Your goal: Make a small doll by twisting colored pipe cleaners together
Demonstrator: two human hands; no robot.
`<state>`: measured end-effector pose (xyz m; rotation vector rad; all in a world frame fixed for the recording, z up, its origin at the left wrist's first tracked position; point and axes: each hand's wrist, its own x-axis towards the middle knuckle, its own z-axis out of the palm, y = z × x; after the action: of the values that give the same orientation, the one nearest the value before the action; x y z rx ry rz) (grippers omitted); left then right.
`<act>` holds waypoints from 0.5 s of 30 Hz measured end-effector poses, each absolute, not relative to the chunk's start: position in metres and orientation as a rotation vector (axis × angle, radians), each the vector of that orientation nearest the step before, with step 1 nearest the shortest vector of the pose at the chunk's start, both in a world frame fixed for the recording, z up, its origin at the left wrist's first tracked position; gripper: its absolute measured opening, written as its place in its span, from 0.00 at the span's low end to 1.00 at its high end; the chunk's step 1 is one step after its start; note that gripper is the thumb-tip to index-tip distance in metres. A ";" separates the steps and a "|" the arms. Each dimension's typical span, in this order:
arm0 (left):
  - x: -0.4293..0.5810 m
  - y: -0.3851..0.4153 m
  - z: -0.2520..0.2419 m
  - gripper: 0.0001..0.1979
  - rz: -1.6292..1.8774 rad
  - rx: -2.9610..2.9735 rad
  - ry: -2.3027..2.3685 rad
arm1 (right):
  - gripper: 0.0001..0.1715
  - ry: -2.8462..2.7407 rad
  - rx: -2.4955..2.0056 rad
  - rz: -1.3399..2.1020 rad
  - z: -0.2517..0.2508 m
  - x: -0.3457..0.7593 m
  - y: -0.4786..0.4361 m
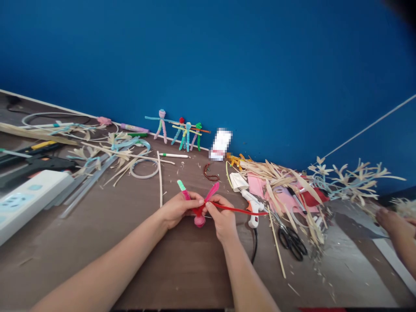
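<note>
Head cam, pretty simple: the left hand (179,209) and right hand (222,216) had fingers curled tight, pinching a fuzzy pink-red pipe-cleaner bundle (199,212), its long red stem (238,209) running sideways past the right hand toward a white-orange hot glue gun (252,207).

On the table (182,277), with the pipe cleaners (199,220) at the centre, the glue gun (253,208) lies at 3 o'clock, the scissors (290,242) just past it toward 4, and the straw (276,177) at 2; the figures (178,130) stand at 12 against the wall (208,65), the beads (209,172) before them, the hoop (143,177) at 10, the power strip (30,201) at 9
</note>
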<state>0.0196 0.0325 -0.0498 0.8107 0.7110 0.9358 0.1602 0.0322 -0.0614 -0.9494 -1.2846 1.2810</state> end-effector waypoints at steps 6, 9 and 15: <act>0.020 0.032 -0.047 0.10 0.942 0.807 0.742 | 0.04 -1.318 -0.973 1.261 -0.058 0.161 0.030; 0.020 0.032 -0.047 0.09 0.945 0.813 0.762 | 0.04 -1.321 -0.978 1.258 -0.057 0.161 0.030; 0.021 0.033 -0.049 0.08 0.960 0.824 0.772 | 0.04 -1.300 -0.974 1.267 -0.061 0.162 0.030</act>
<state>0.0208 0.0328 -0.0494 0.8240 0.7721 0.9603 0.1620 0.0300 -0.0612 -0.9743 -1.3005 1.2666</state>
